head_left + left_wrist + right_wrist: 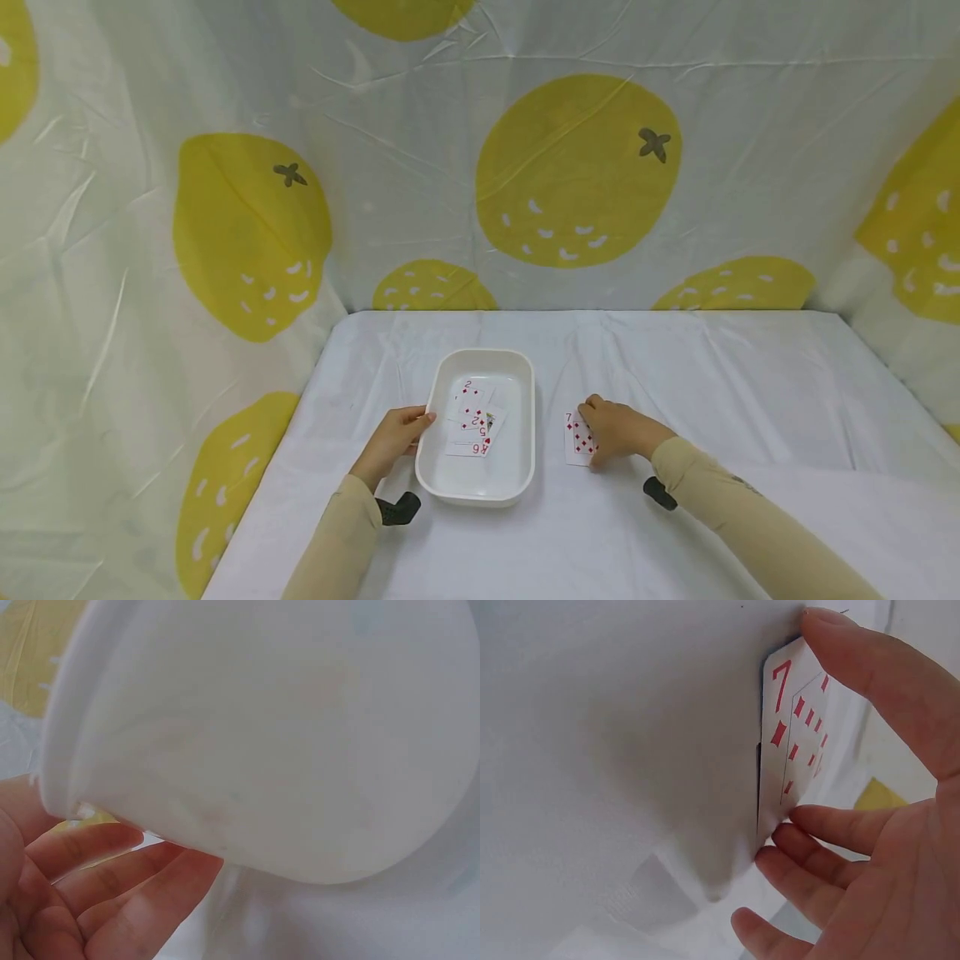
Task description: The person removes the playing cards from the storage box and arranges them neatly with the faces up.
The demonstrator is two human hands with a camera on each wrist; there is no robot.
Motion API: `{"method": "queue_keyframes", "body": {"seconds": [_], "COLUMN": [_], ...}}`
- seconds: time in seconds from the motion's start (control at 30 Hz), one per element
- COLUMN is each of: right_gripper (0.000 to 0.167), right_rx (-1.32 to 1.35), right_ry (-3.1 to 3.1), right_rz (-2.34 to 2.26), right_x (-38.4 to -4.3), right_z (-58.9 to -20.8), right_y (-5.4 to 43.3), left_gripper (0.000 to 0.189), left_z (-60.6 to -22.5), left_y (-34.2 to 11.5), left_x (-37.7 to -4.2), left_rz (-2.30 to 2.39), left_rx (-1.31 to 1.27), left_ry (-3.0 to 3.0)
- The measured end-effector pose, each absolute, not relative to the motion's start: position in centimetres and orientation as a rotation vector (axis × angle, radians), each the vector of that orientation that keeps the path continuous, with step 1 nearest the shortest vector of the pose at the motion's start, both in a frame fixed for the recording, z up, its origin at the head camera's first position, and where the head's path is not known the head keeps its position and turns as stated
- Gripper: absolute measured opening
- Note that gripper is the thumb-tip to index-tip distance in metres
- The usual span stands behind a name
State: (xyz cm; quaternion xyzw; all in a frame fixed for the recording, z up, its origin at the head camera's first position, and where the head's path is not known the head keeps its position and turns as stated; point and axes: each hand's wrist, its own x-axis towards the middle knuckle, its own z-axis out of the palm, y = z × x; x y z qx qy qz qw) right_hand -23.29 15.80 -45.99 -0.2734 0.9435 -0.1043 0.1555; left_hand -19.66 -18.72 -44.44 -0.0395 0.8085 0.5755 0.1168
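A white rectangular tray [480, 482] stands left of the middle of the table. My left hand [386, 443] grips its left rim; in the left wrist view the fingers [161, 900] lie against the underside of the tray wall. Several playing cards [472, 408] overlap face up inside, among them twos of diamonds. To the right of the tray, a seven of diamonds [573, 450] lies face up on the cloth. My right hand [621, 429] pinches that card, thumb [847, 649] at one end and fingertips [780, 862] at the other.
A white cloth [720, 392] covers the table. Behind it and along the sides hangs a pale curtain [405, 183] with yellow lemon prints. Dark wrist mounts [401, 508] sit below each hand.
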Motion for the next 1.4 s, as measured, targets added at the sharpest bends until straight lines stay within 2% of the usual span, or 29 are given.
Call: {"method": "queue_keyframes", "body": {"seconds": [0.27,0.53,0.9,1.1,1.4], "right_gripper": [0.082,0.084,0.080,0.079,0.078], "right_rx": [-0.769,-0.798,-0.945,-0.962,-0.855], "right_ry": [2.706,2.718,2.811,2.807,2.770], "right_rz": [-0.263,-0.290,-0.339,-0.344,-0.337], "right_x": [-24.0,-25.2,-27.0,-27.8,-28.4], "right_z": [-45.6,-42.2,-39.3,-39.4,-41.1], "right_y": [15.4,14.2,8.8,4.7,0.1], "left_gripper": [0.040,0.038,0.047,0.040,0.042], "left_z": [-47.0,-46.0,-46.9,-46.7,-47.2], "left_y": [-19.6,-19.6,-19.8,-19.7,-19.6], "left_x": [-21.0,-20.5,-20.9,-21.1,-21.0], "left_rz": [1.717,1.734,1.747,1.736,1.705], "left_rx": [-0.155,-0.123,-0.042,-0.113,-0.112], "left_ry": [2.370,2.350,2.368,2.336,2.355]}}
